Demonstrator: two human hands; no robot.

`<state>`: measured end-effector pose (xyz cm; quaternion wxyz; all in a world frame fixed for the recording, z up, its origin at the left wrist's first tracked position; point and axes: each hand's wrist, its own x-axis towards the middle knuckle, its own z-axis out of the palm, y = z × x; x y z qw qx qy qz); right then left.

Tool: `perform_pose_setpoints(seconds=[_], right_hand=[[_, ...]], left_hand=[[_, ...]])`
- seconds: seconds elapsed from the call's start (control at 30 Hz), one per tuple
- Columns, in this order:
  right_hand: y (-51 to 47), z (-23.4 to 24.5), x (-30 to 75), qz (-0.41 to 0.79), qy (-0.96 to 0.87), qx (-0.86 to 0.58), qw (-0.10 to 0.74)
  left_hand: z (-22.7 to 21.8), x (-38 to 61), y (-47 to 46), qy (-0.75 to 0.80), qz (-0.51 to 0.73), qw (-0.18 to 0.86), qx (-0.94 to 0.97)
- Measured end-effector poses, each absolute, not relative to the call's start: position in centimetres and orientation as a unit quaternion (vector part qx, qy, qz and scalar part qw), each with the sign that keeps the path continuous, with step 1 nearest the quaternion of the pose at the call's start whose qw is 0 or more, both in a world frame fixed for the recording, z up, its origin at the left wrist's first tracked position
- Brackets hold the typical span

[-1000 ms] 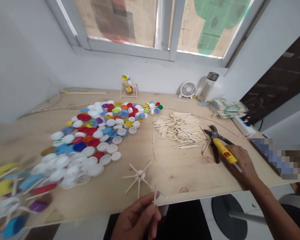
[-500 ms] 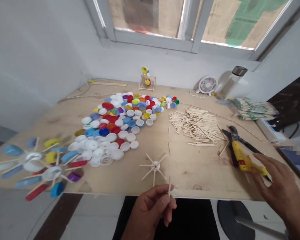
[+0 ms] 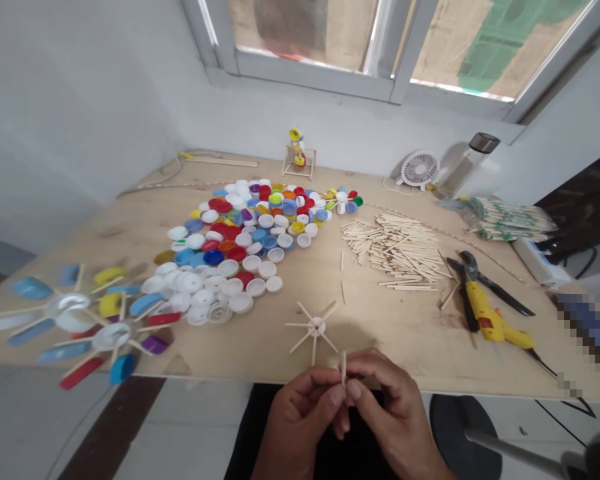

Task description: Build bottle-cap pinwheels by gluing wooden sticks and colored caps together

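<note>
Both hands meet at the table's front edge around one short wooden stick [image 3: 344, 365], which stands nearly upright. My left hand [image 3: 305, 413] pinches it between thumb and fingers. From the other side, the thumb and fingertips of my right hand [image 3: 387, 403] close on the same stick; its lower end is hidden by the fingers. Just beyond them lies a white bottle cap with sticks [image 3: 317, 326] spreading from it like spokes. To the right, a yellow glue gun [image 3: 485, 313] rests on the table beside black-handled pliers [image 3: 500, 293].
Loose bottle caps [image 3: 237, 250] cover the left middle, with a pile of wooden sticks [image 3: 405, 253] to their right. Two cap-and-stick wheels [image 3: 111, 337] sit front left. Behind stand a small framed model [image 3: 299, 160], a fan [image 3: 420, 169] and a glass bottle [image 3: 463, 167].
My right hand has left the glue gun and come over to the stick in my left hand. The glue gun now lies on the table. The view has shifted slightly.
</note>
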<state>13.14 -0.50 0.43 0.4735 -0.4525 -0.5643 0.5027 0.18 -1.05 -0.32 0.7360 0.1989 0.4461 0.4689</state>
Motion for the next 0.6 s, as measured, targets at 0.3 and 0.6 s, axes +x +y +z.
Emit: perform_pose_setpoints(seconds=[0.3, 0.6], right_hand=[[-0.6, 0.3, 11.3, 0.629, -0.423, -0.411, 0.507], [3.2, 0.1, 14.2, 0.472, -0.562, -0.535, 0.418]], left_hand=[[0.5, -0.2, -1.0, 0.49, 0.466, 0.701, 0.225], [0.0, -3.1, 0.2, 0.639, 0.489, 0.3, 0.512]])
